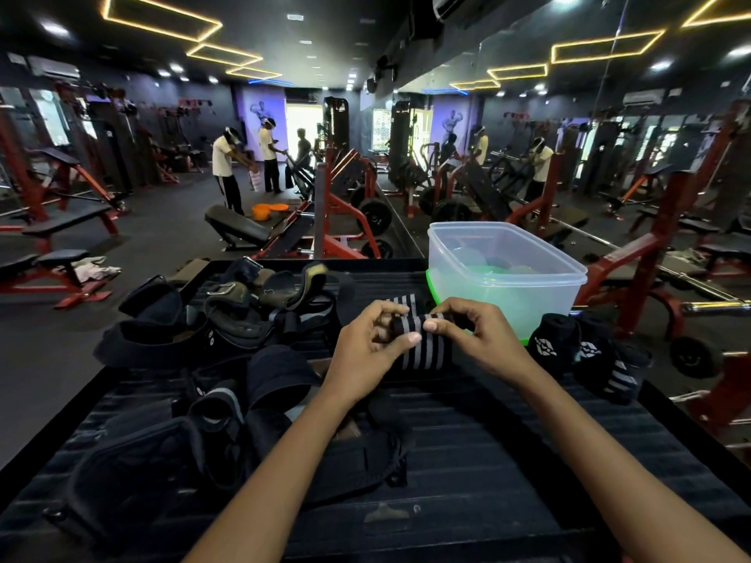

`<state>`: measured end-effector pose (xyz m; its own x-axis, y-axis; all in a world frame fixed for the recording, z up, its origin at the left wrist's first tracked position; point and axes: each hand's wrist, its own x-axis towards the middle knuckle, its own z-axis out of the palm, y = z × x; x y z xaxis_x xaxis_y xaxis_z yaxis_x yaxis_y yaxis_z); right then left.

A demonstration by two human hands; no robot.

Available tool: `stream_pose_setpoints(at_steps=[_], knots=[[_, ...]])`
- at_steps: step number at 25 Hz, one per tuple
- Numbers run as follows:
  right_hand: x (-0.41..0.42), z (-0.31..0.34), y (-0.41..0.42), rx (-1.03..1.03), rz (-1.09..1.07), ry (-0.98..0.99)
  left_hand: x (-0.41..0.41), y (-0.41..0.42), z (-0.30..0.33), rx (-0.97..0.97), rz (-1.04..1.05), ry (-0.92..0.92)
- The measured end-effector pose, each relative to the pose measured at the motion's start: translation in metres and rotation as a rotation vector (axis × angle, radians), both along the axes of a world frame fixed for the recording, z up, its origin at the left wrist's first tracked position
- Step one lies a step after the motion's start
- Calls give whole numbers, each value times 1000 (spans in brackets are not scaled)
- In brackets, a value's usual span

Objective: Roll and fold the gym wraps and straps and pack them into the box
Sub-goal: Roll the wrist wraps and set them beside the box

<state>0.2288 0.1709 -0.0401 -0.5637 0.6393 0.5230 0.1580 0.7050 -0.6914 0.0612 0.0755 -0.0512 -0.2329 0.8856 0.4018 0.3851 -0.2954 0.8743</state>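
Two bare hands meet at the middle of a dark ribbed worktop (467, 440). The left hand (372, 339) and the right hand (473, 331) both grip a black wrap with grey stripes (422, 343), fingers curled over its rolled top edge and thumbs pressed against the front. The rolled part lies between the two hands, and a flat striped length hangs just below them toward the worktop.

Just behind the hands, toward the far right of the worktop, stands a clear plastic box (504, 274) with a green lid under its base. Its top is open, and only faint round shapes show through its cloudy walls.

To the right of the hands, beside the box, sit two rolled black wraps (569, 345) with white logos, upright and close together.

To the left lies a loose heap of black straps (227, 314) with metal buckles and padded cuffs. More black padded straps (227, 436) lie nearer the viewer on the left.

Beyond the worktop is a dim gym with red and black machines, benches, and a mirrored wall on the right.
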Motion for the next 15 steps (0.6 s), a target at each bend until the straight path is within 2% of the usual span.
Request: stream_pose_setpoints(at_steps=[6,10,13,15], knots=[[0,1,-5,-107,56,93,-2,-1,-1,58,85,108],[-2,2,-5,-206,178,183,-2,-1,-1,52,58,50],[-3,2,-6,-276,187,234,-2,-2,1,119,-36,-59],[-3,3,-8,-283,204,243,-2,-1,2,160,-57,-53]])
